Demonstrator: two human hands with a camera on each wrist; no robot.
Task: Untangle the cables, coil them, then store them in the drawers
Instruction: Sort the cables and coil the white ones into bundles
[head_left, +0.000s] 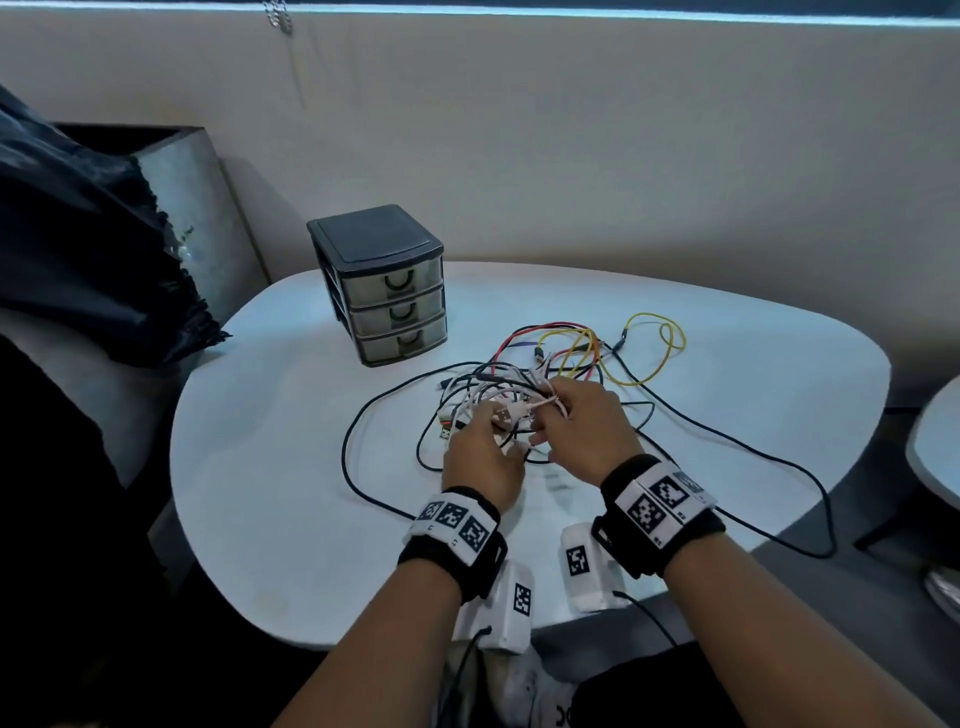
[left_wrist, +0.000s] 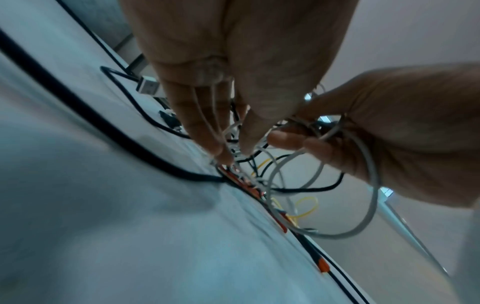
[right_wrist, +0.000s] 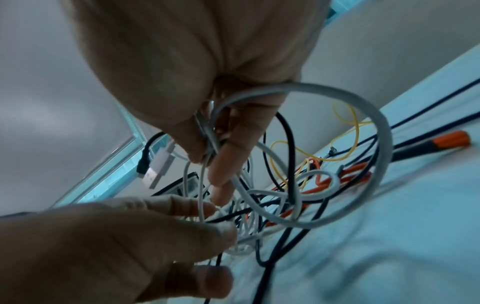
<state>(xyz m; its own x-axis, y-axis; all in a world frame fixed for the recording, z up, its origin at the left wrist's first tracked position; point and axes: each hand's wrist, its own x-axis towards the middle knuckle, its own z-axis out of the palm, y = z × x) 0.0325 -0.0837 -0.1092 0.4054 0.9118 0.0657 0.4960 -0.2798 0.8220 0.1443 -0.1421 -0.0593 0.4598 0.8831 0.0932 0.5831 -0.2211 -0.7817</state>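
White cable, grey-white and thick, loops through the right hand at the centre of the head view, where the tangle of cables lies on the pale tabletop. In the right wrist view the fingers of that hand are curled together, clamped on several white strands, and one wide loop hangs below them. The left hand, just beside it to the left, pinches thinner white strands between thumb and fingers, with the fingertips down against the knot.

By my judgement the task is at its start: the untangling is in hand, nothing is coiled, and nothing is stored. The white cables are partly lifted but remain threaded through the black cable, whose long loops spread across the lower left and right of the tabletop. Red cables and a yellow cable lie in the upper right of the heap, crossing each other.

The small drawer unit stands at the upper left of the tabletop, apart from the heap, all three drawers closed. They will need opening. A silver plug dangles near the right hand and, I judge, may catch on the loops. Dark cloth hangs at the far left.
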